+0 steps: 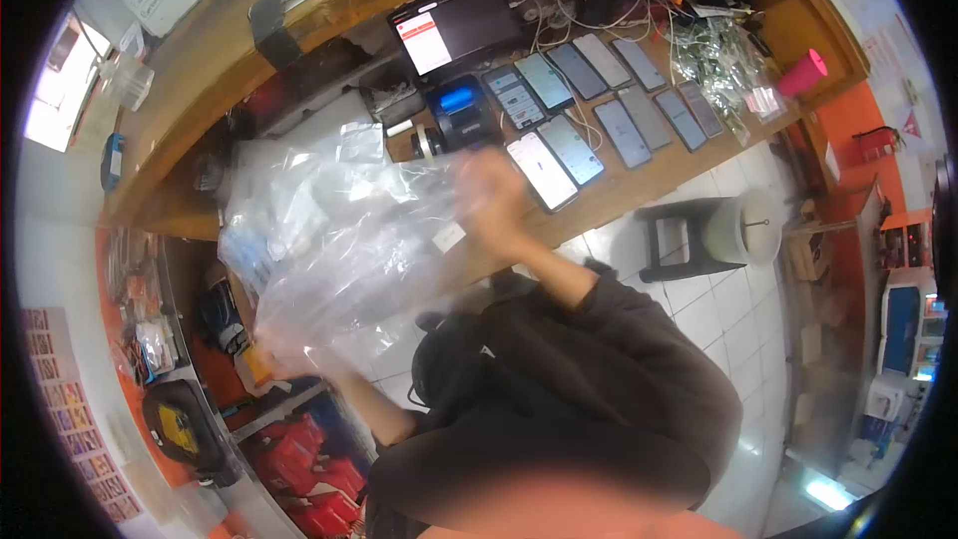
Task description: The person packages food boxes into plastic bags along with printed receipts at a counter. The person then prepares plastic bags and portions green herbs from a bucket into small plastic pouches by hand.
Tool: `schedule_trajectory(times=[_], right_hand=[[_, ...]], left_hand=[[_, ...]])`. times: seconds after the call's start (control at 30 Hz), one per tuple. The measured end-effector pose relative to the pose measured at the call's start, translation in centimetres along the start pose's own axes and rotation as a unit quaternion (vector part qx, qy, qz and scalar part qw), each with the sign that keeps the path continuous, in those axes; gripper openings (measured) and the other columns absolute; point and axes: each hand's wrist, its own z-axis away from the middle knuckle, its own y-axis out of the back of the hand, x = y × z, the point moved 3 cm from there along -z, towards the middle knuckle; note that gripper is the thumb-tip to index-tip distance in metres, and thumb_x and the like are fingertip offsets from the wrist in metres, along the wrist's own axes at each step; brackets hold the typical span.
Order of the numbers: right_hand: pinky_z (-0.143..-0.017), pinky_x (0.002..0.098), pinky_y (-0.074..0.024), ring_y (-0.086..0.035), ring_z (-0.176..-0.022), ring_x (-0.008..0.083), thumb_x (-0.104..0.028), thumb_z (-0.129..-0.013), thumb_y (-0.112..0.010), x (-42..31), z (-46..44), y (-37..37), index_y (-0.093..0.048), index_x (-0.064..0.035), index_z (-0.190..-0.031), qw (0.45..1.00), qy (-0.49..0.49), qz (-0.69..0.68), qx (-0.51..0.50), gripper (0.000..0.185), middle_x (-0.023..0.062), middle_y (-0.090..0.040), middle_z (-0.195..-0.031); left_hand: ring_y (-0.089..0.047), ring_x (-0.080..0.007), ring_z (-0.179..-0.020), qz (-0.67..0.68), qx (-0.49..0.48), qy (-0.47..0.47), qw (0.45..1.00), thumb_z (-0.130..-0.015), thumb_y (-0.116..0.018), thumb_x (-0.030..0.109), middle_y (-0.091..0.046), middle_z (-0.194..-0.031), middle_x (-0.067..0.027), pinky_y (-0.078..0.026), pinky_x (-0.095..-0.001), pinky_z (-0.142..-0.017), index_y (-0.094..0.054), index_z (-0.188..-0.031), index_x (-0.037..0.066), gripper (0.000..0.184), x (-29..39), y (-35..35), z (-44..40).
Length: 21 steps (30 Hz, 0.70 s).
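A large clear plastic bag (349,230) spreads between my two hands, over the left part of the wooden desk, with smaller clear packets and something bluish in or under it. My right hand (494,202), blurred by motion, grips the bag's right edge close to a white-screened phone (542,172). At the bag's lower left corner is my left hand (299,354), closed on the plastic and partly covered by it. A small white label (448,237) shows on the bag beside my right hand.
Several phones lie in rows on the desk (599,202), below a monitor (459,32) and cables. A blue-topped device (461,110) stands near the bag. Clear packets (714,65) and a pink cup (803,72) are at the right. A dark stool (689,240) stands on the floor.
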Motion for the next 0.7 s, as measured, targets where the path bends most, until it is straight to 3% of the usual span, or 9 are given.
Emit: schedule_trajectory(times=[0.03,0.1,0.27,0.37,0.43,0.5,0.57,0.63,0.7], right_hand=[[-0.058,0.0252,-0.0466,-0.042,-0.056,0.0081,-0.01,-0.09,-0.058,0.9,-1.9,0.9,-0.042,-0.0071,-0.068,0.992,-0.055,-0.087,0.077,0.028,0.0003,-0.043,-0.066],[-0.058,0.0265,-0.0484,-0.056,-0.066,0.0161,-0.013,-0.09,-0.054,0.0,-2.0,0.0,-0.055,-0.0045,-0.089,0.97,-0.061,-0.225,0.071,0.008,0.0088,-0.057,-0.081],[-0.074,0.0372,-0.0502,-0.061,-0.08,0.0256,-0.021,-0.09,-0.054,1.7,1.5,-3.7,-0.055,-0.0025,-0.11,0.974,-0.001,-0.219,-0.065,0.028,0.0135,-0.06,-0.093],[-0.061,0.0278,-0.048,-0.058,-0.068,0.0136,-0.025,-0.092,-0.054,-2.4,0.4,0.7,-0.059,-0.0058,-0.094,0.968,-0.018,-0.025,-0.249,0.02,0.0014,-0.057,-0.077],[-0.056,0.0246,-0.0473,-0.056,-0.064,0.0096,-0.027,-0.093,-0.054,-5.2,-1.2,4.5,-0.06,-0.0069,-0.088,0.951,-0.023,0.04,-0.305,0.021,-0.0026,-0.055,-0.071],[-0.051,0.024,-0.0438,-0.055,-0.059,0.0077,-0.03,-0.091,-0.057,-6.6,-4.1,8.6,-0.058,-0.0064,-0.084,0.917,-0.227,-0.246,-0.215,0.025,-0.001,-0.056,-0.065],[-0.055,0.0231,-0.0441,-0.056,-0.062,0.0072,-0.036,-0.092,-0.055,-5.1,-3.3,8.3,-0.057,-0.0056,-0.083,0.936,-0.152,-0.202,-0.245,0.032,-0.0007,-0.057,-0.065],[-0.058,0.0225,-0.0434,-0.057,-0.068,0.0055,-0.039,-0.093,-0.052,-4.7,-3.1,8.0,-0.056,-0.0043,-0.084,0.967,-0.125,-0.158,-0.156,0.036,-0.0017,-0.058,-0.07],[-0.08,0.0317,-0.0449,-0.058,-0.093,0.0184,-0.039,-0.094,-0.048,-1.8,-1.7,5.5,-0.056,-0.0011,-0.106,0.979,-0.026,0.091,-0.181,0.041,0.0104,-0.06,-0.097]], left_hand=[[-0.053,-0.0231,-0.099,0.006,0.011,0.009,1.0,-0.081,-0.056,0.008,-0.053,-0.105,-0.0124,-0.044,-0.036,-0.086,-0.049,-0.108,-0.002,0.029,0.1,0.6,-0.7],[-0.053,-0.0232,-0.098,0.018,-0.015,0.009,1.0,-0.08,-0.055,0.007,-0.053,-0.105,-0.0125,-0.044,-0.0356,-0.086,-0.05,-0.107,-0.002,0.029,0.5,0.3,-0.5],[-0.053,-0.0233,-0.097,-0.01,-0.105,0.007,0.994,-0.079,-0.053,0.003,-0.053,-0.103,-0.0129,-0.043,-0.0346,-0.087,-0.05,-0.107,-0.002,0.029,1.9,-1.6,2.4],[-0.053,-0.0233,-0.097,-0.037,-0.096,0.002,0.995,-0.078,-0.053,0.001,-0.053,-0.103,-0.0131,-0.043,-0.034,-0.087,-0.05,-0.107,-0.002,0.029,1.3,-0.6,1.6],[-0.053,-0.0234,-0.096,-0.052,-0.093,0.008,0.994,-0.077,-0.052,0.0,-0.053,-0.102,-0.0132,-0.042,-0.0336,-0.087,-0.051,-0.106,-0.002,0.029,0.8,0.0,1.0],[-0.053,-0.0234,-0.096,-0.061,-0.101,0.012,0.993,-0.077,-0.051,-0.002,-0.053,-0.102,-0.0133,-0.042,-0.0332,-0.087,-0.051,-0.106,-0.002,0.029,0.5,0.3,0.5],[-0.053,-0.0234,-0.096,-0.07,-0.128,0.0,0.989,-0.076,-0.051,-0.003,-0.053,-0.101,-0.0134,-0.042,-0.0328,-0.087,-0.051,-0.106,-0.002,0.03,1.0,0.1,0.6],[-0.053,-0.0235,-0.095,-0.108,-0.179,-0.034,0.977,-0.075,-0.05,-0.005,-0.053,-0.101,-0.0136,-0.041,-0.0324,-0.088,-0.051,-0.106,-0.002,0.03,2.1,-0.2,0.9],[-0.053,-0.0235,-0.095,-0.158,-0.219,-0.088,0.959,-0.075,-0.05,-0.006,-0.054,-0.1,-0.0137,-0.041,-0.032,-0.088,-0.051,-0.106,-0.002,0.031,2.8,-0.2,-0.1]])
